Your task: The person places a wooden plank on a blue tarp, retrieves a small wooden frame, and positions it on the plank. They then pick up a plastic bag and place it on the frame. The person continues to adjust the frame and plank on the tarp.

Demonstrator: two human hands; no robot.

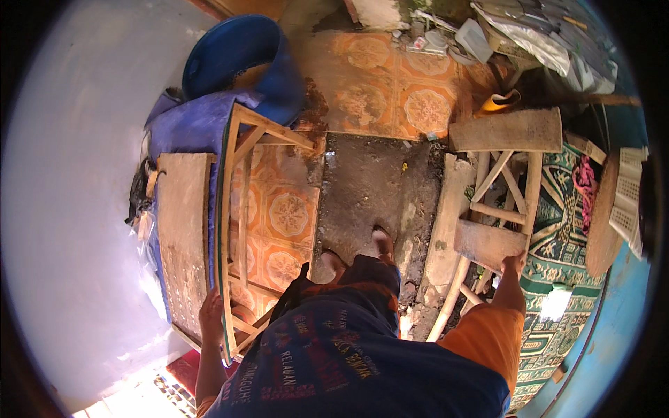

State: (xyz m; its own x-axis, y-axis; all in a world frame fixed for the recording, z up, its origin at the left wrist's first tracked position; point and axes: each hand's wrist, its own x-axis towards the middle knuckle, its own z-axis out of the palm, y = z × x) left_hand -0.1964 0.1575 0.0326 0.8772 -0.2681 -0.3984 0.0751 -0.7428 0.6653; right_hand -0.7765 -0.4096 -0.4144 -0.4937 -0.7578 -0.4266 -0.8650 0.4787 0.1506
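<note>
My left hand (211, 313) is at the near end of a wooden frame (243, 209) with a thin green edge, its fingers closed against that edge. The frame stands on its side over orange tiles, its bars pointing inward. To the right, my right hand (514, 263) grips the near corner of a short wooden board (490, 244). That board lies across a rough wooden stand (533, 188) made of poles and crossbars. A second, longer plank (506, 131) rests across the stand's far end. Part of each hand's grip is hidden.
A blue plastic tub (233, 56) stands at the far left beside a blue tarp (188, 125). Left of the frame leans a wooden panel (185, 237). Dark bare ground (362, 181) runs between orange tiles (289, 212). Green patterned cloth (557, 244) covers the right side; clutter sits far right.
</note>
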